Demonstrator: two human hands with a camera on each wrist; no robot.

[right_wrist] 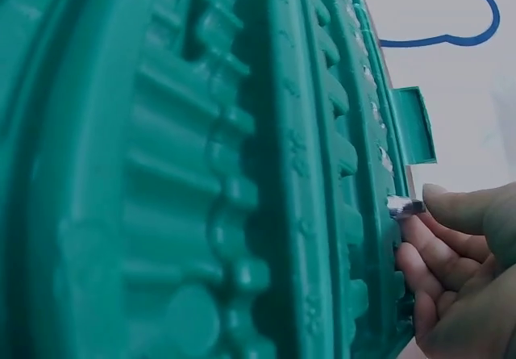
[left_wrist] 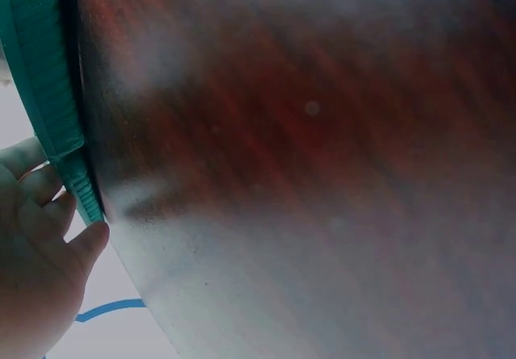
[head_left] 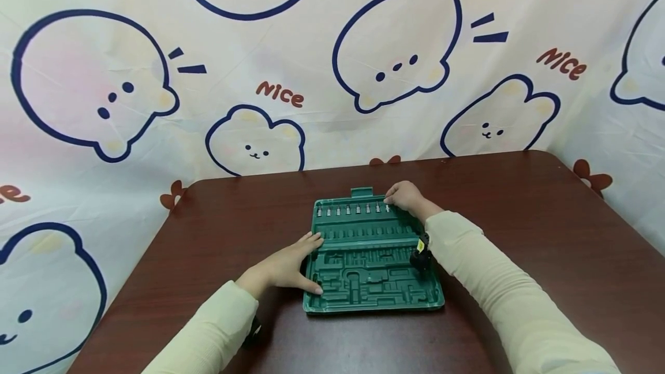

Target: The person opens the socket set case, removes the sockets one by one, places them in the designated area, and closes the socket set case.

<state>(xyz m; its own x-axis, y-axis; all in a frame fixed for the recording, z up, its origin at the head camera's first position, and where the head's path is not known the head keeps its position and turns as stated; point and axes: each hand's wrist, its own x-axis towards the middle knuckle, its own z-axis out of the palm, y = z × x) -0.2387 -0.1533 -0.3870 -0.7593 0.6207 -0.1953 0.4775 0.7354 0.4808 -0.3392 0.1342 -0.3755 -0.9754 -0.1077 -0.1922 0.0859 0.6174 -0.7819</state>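
An open green plastic tool case (head_left: 374, 308) lies on the table, moulded with many recesses. Along its far half runs a row of small silver sockets (head_left: 358, 209). My left hand (head_left: 287, 265) rests against the case's left edge, fingers and thumb spread; in the left wrist view its fingertips touch the green side wall. At the row's right end is my right hand (head_left: 407, 198). The right wrist view shows its thumb and fingers pinching a small silver socket (right_wrist: 405, 206), which sits at the slot in the case wall.
The brown wooden table (head_left: 234, 218) extends around the case. A green latch tab (head_left: 362, 192) sticks out from the case's far edge. Behind the table hangs a pale cloth (head_left: 322, 131) printed with cartoon bears. A black wrist camera (head_left: 421, 258) hangs over the case's right side.
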